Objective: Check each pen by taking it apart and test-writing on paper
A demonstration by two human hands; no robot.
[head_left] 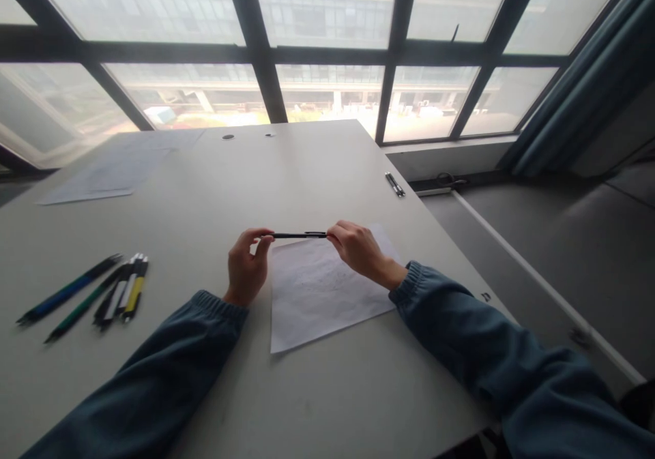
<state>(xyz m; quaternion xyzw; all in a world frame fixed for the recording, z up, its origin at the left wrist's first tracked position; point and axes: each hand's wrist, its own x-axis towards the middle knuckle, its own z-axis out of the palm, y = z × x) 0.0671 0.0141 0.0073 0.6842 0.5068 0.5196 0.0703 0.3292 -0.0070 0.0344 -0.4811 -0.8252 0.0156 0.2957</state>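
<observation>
A thin black pen (pixel 299 234) is held level between both hands, just above a white sheet of paper (pixel 322 295) lying on the white table (pixel 215 193). My left hand (pixel 246 264) pinches the pen's left end between thumb and fingertips. My right hand (pixel 358 247) grips its right end with curled fingers. Both arms wear dark blue sleeves.
Several pens (pixel 89 292) lie in a bunch at the table's left. More paper sheets (pixel 110 172) rest at the far left. A small dark pen-like object (pixel 394 183) sits near the right edge. Large windows stand beyond the table, a curtain (pixel 588 70) at right.
</observation>
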